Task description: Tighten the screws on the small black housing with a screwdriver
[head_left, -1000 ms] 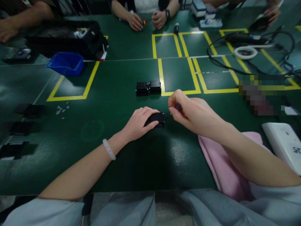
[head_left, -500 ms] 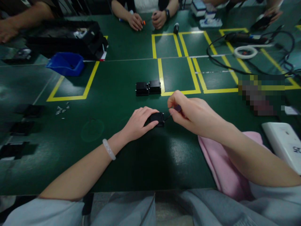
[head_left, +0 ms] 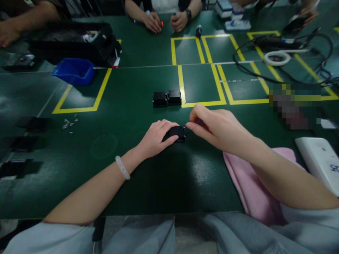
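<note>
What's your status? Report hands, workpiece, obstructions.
Left hand gripping black rectangular block. Right hand beside block, holding dark tool, mostly hidden. Two similar blocks beyond, not in the way.

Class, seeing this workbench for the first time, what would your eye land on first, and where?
Probably, at the centre, the left hand gripping a small black box and the right hand pinching a mostly hidden dark tool. Next, yellow tape outlines stand out on the green table beyond them, with a blue bin at the upper left and a pink cloth at the lower right.
</note>
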Demonstrator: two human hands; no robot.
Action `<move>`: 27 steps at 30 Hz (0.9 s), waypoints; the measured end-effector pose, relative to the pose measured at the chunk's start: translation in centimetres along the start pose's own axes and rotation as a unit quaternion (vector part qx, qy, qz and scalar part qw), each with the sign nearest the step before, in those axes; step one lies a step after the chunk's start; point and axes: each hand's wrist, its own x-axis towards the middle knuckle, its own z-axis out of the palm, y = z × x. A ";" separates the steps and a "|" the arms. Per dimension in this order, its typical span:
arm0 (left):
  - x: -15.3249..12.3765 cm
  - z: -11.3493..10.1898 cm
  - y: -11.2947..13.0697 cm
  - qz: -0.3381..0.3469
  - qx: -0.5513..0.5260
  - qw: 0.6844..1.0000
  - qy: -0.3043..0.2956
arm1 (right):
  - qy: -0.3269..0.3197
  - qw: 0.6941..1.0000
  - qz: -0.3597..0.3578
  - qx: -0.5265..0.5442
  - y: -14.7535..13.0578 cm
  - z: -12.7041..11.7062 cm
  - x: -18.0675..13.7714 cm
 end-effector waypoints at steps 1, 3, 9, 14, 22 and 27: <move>0.0 0.0 0.0 -0.001 0.000 1.000 -0.001 | -0.001 1.000 0.002 -0.005 0.0 0.0 0.0; 0.0 0.0 0.0 -0.001 0.002 1.000 -0.001 | -0.001 1.000 0.007 -0.012 -0.1 0.0 0.0; 0.0 0.0 0.0 0.002 -0.001 1.000 0.001 | 0.000 1.000 0.001 0.004 -0.2 0.0 -0.1; 0.0 -0.1 0.1 -0.001 -0.004 1.000 -0.003 | -0.002 1.000 0.005 0.000 -0.1 0.0 0.0; 0.1 -0.3 0.2 -0.011 -0.003 1.000 -0.012 | -0.002 0.999 -0.010 0.031 -0.1 0.0 0.0; 0.1 -0.3 0.1 -0.005 -0.001 1.000 -0.013 | -0.008 1.000 0.002 0.029 -0.1 0.0 0.1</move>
